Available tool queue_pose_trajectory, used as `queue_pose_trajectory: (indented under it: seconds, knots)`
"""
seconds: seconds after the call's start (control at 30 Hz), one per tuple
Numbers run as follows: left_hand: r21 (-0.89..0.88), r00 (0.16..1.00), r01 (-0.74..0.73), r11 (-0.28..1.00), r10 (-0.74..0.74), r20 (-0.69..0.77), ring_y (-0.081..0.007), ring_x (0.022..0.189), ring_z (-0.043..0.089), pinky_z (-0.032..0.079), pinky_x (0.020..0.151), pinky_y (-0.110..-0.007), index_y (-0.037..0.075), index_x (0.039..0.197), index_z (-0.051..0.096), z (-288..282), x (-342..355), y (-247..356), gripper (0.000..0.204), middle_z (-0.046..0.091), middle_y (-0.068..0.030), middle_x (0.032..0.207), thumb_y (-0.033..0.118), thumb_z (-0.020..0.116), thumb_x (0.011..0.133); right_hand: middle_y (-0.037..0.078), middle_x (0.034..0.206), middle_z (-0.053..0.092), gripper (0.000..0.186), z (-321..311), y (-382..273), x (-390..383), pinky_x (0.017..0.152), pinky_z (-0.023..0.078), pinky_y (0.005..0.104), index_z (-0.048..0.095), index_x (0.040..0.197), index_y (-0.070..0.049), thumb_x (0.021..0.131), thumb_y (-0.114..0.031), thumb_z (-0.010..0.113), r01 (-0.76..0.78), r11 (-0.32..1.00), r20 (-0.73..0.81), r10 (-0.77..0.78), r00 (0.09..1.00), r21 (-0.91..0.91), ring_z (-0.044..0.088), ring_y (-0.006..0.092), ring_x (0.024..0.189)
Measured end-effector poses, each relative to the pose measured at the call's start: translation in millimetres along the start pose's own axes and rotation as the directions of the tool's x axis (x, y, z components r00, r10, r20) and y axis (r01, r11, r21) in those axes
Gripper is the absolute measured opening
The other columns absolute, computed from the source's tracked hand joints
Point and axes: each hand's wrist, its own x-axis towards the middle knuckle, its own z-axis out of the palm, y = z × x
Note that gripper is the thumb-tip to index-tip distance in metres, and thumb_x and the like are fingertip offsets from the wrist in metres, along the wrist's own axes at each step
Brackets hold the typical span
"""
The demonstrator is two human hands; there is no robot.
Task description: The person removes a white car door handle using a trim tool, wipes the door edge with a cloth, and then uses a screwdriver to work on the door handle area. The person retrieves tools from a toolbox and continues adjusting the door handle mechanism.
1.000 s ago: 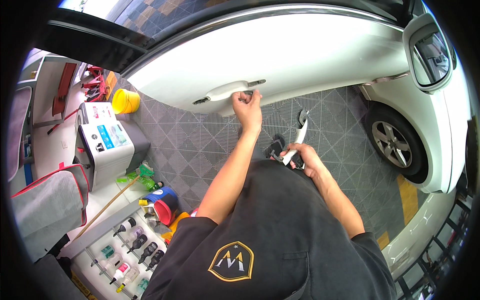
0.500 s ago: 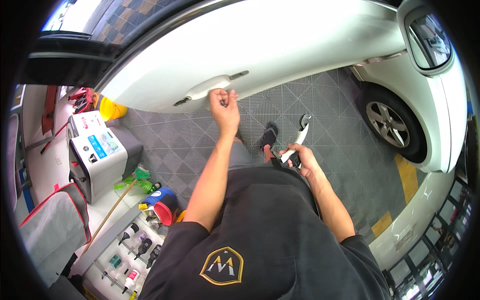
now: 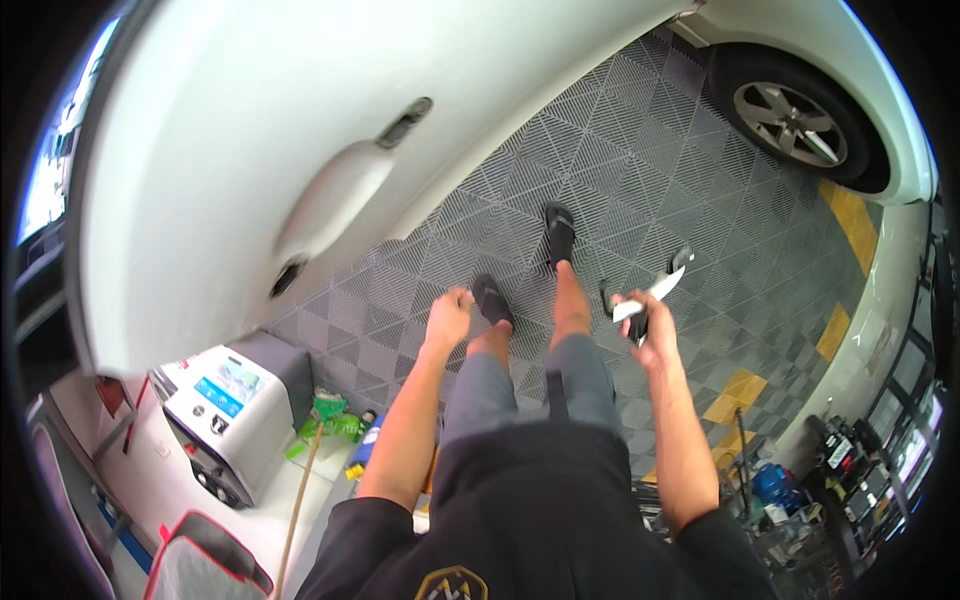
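Right hand (image 3: 655,337) clamped on white door handle (image 3: 655,294), left hand (image 3: 449,320) curled, can't tell if gripping anything, recess (image 3: 335,205) on white car door (image 3: 200,150) lacking its handle: likely detached-handle stage, next move probably needing a steady carry.

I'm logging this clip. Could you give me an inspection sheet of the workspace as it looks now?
Surface: grey ribbed floor with yellow tiles.
Job's things: white handle-shaped part with dark ends, held above the floor; white car door with two dark recesses beside its shallow cup.
Clutter: wooden pole and green items at lower left; blue container among mixed gear at lower right.
Hands: right hand grips the white part; left hand is apart from the door, fingers curled, contents unclear.
Cables: nothing seen for certain.
Surroundings: car wheel at upper right; white-and-grey boxy machine at left.
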Motion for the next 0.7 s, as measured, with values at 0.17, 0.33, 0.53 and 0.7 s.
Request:
queue_pose_trajectory:
  seconds: [0.17,0.33,0.53,0.7]
  knots:
    - [0.137,0.992,0.103,0.985,-0.113,0.064,-0.0421,0.100,0.068,0.053,0.089,-0.044,0.003,0.107,0.071,64.4,98.5,-84.3,0.026,0.071,-0.0232,0.104,0.023,0.058,0.097,0.019,0.089,0.072,0.016,-21.0,119.2,42.7,0.047,0.051,0.0271,0.053,0.107,-0.001,0.100,-0.016,0.052,-0.091,0.989,0.027,0.089,0.996,0.113,0.066,0.0198,0.063]
    - [0.351,0.993,-0.110,0.930,0.089,0.075,-0.0422,0.098,0.068,0.053,0.087,-0.048,0.004,0.104,0.070,128.9,248.8,-139.9,0.023,0.071,-0.0242,0.102,0.019,0.055,0.095,0.019,0.090,0.073,0.014,-35.9,178.1,89.1,0.049,0.052,0.0288,0.056,0.104,-0.004,0.100,-0.017,0.055,-0.110,0.991,-0.046,0.114,0.992,0.070,0.066,0.0196,0.063]
    - [0.416,0.995,0.058,0.907,-0.021,-0.094,-0.0427,0.100,0.068,0.053,0.088,-0.050,0.005,0.113,0.066,190.8,406.9,-137.7,0.026,0.071,-0.0240,0.106,0.020,0.056,0.094,0.024,0.093,0.071,0.019,-77.2,171.4,132.2,0.056,0.052,0.0292,0.055,0.108,0.001,0.095,-0.012,0.058,-0.086,0.993,-0.133,0.096,0.987,0.076,0.065,0.0221,0.065]
    - [0.523,0.968,0.079,0.849,0.059,-0.243,-0.0448,0.106,0.066,0.054,0.090,-0.050,0.003,0.127,0.053,213.9,494.7,-160.0,0.039,0.062,-0.0301,0.120,0.021,0.062,0.093,0.027,0.083,0.070,0.023,-94.2,146.6,149.6,0.049,0.054,0.0311,0.057,0.100,0.005,0.088,-0.013,0.063,-0.068,0.998,-0.164,0.064,0.984,-0.017,0.067,0.0275,0.059]
